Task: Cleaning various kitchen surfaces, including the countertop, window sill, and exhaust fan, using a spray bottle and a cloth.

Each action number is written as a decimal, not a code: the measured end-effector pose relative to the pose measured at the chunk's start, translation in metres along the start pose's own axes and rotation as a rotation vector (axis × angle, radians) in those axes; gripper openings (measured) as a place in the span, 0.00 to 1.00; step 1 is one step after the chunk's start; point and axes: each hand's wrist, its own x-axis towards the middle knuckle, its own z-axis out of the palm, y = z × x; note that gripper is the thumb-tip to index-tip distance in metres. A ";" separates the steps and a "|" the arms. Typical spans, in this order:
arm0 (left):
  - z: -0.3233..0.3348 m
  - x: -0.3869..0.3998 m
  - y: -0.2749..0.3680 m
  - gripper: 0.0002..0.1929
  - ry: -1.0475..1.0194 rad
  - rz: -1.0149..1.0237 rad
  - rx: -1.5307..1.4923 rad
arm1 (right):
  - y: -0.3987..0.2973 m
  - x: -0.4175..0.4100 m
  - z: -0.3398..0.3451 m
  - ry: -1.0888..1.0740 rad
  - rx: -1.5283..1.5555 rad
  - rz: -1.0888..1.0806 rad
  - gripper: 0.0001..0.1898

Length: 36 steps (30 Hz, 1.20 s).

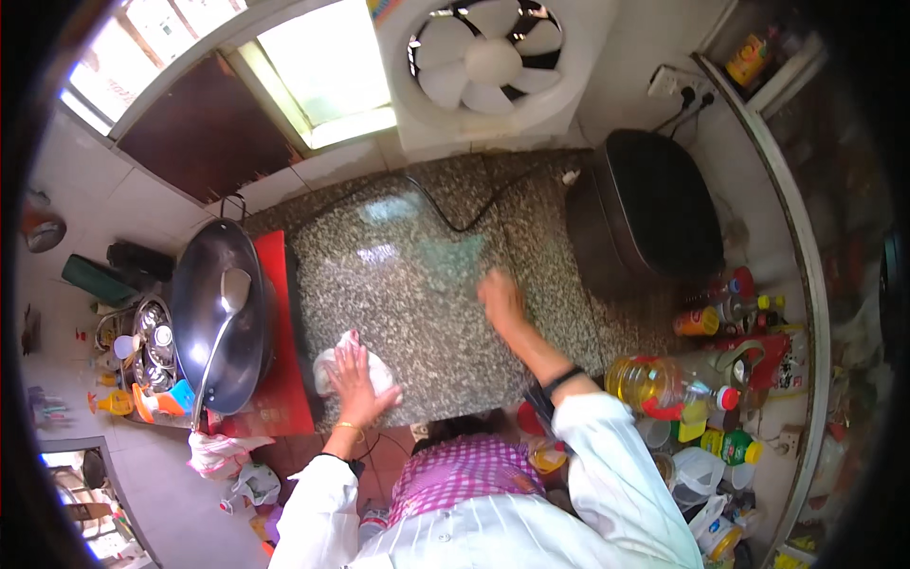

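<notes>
My left hand (357, 387) lies flat over a crumpled white cloth (386, 370) near the front left of the speckled granite counter (426, 320). Its fingers press down on the cloth and the thumb sticks out to the right. Further back and to the right, my right hand (502, 302) is low over the stone, fingers curled and blurred. Just beyond it shows a pale green patch (451, 259); I cannot tell whether it is a blurred cloth or a reflection. Whether that hand holds anything is hidden.
A wok (206, 306) with a metal spatula (234, 291) stands on a red-topped stove (274, 384) at the left. A dark appliance (661, 206) occupies the back right. A black cord (455, 226) crosses the counter's rear. Oil bottles (640, 384) crowd the right edge.
</notes>
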 end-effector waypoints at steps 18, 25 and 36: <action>-0.004 -0.006 -0.001 0.58 0.000 -0.038 0.001 | -0.086 0.054 0.096 0.009 0.080 -0.248 0.03; 0.000 -0.007 -0.004 0.60 0.069 0.006 -0.043 | 0.007 0.075 0.025 0.153 -0.122 0.008 0.05; -0.007 -0.004 -0.004 0.50 0.011 0.013 -0.210 | -0.122 0.015 0.104 -0.103 0.123 -0.370 0.03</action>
